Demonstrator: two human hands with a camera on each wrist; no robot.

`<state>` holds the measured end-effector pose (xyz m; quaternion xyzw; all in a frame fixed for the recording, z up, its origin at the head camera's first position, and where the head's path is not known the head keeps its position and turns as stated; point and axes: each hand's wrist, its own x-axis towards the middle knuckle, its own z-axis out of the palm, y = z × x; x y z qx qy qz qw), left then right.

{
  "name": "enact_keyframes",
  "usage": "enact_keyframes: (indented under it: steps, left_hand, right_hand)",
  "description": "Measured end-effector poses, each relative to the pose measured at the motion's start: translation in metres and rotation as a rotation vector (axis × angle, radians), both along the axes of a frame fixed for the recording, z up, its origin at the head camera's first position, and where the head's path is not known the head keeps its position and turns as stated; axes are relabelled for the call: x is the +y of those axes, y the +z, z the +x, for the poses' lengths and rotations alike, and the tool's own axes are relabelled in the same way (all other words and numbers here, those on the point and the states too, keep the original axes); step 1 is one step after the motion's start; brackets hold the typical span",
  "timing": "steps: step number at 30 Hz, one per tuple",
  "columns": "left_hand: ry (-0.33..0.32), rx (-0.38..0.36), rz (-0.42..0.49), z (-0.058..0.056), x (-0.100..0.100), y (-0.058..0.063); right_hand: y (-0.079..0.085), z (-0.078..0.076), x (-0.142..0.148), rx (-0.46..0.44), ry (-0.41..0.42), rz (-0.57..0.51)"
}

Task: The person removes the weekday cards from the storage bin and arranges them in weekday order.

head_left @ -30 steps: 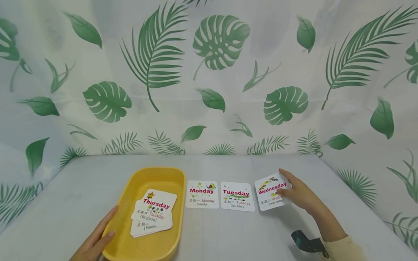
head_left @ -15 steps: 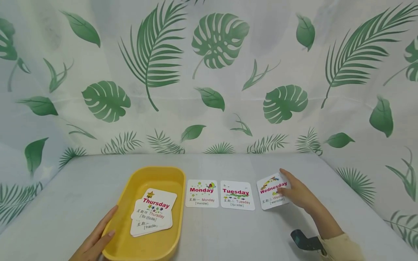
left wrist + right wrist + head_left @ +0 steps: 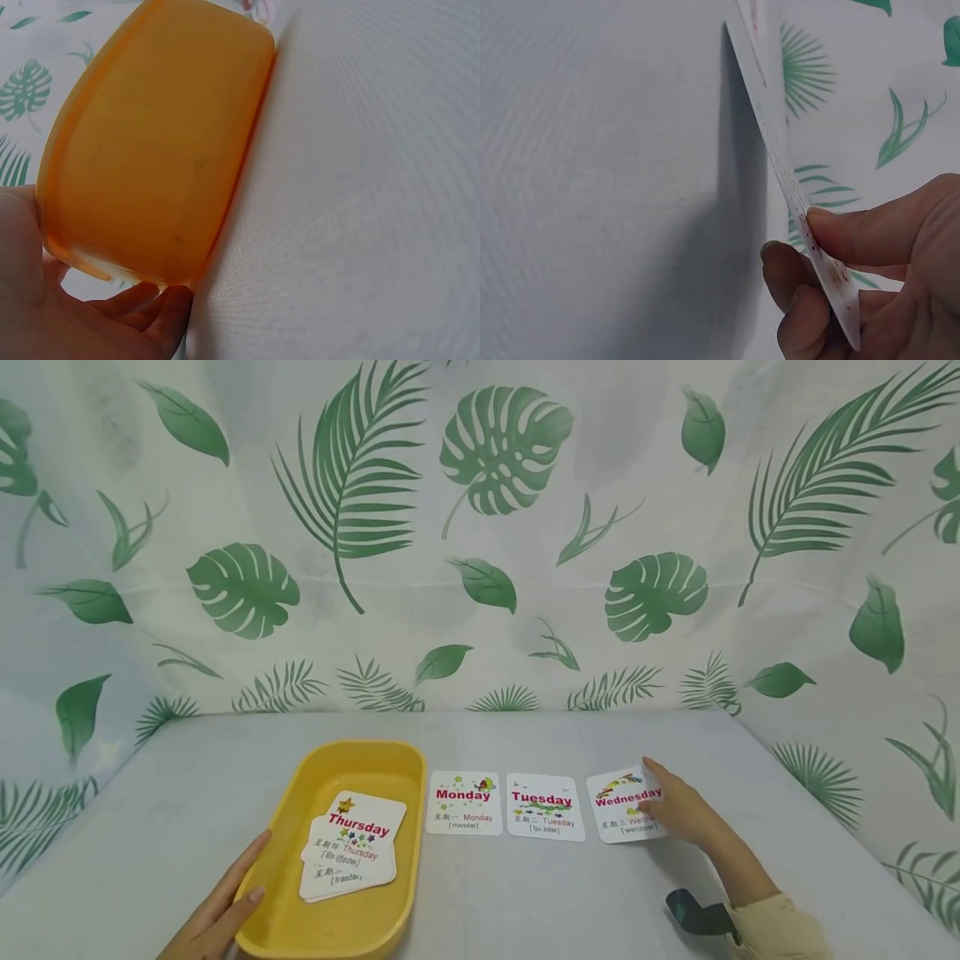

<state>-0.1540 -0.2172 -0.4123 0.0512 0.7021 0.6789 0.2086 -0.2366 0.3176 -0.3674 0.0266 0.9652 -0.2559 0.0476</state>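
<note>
My right hand (image 3: 678, 810) pinches a white "Wednesday" flashcard (image 3: 611, 814) at its right side. In the right wrist view the thumb presses one face of the card (image 3: 787, 180) and fingers the other; it slants over the table with its far end close to the surface. To its left lie a "Tuesday" card (image 3: 543, 807) and a "Monday" card (image 3: 463, 802), flat in a row. My left hand (image 3: 213, 910) grips the left side of a yellow plastic tray (image 3: 315, 935), fingers bent against its outer wall. Inside, a "Thursday" card (image 3: 367, 817) tops a loose stack.
A pale cloth covers the table (image 3: 510, 902). Behind it hangs a white curtain (image 3: 405, 485) with green leaf prints. A dark strap-like piece (image 3: 701, 914) juts out by the right sleeve (image 3: 780, 931).
My right hand has dropped slightly, and the "Wednesday" card has tipped flatter, its top edge lower. The left hand and tray have stayed put.
</note>
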Motion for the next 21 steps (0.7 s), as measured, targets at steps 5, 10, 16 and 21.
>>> enact_keyframes:
  steps: [5,10,16,21]
  left_hand:
    - [0.059,0.031,-0.054,0.0013,0.0037,0.0006]
    - [0.114,0.05,-0.145,0.0007,0.0074,0.0036]
    - [0.105,0.029,-0.165,-0.0005,0.0063,0.0049]
    - [0.116,0.052,-0.18,-0.0004,0.006,0.0032]
  right_hand:
    - [-0.0046,-0.0009,-0.0009,-0.004,-0.01,0.048]
    - [-0.0063,-0.001,-0.0035,-0.02,-0.035,0.085]
    - [-0.0082,-0.0019,-0.0051,-0.023,-0.054,0.098]
    - [-0.0063,-0.0016,-0.0064,-0.032,-0.061,0.117]
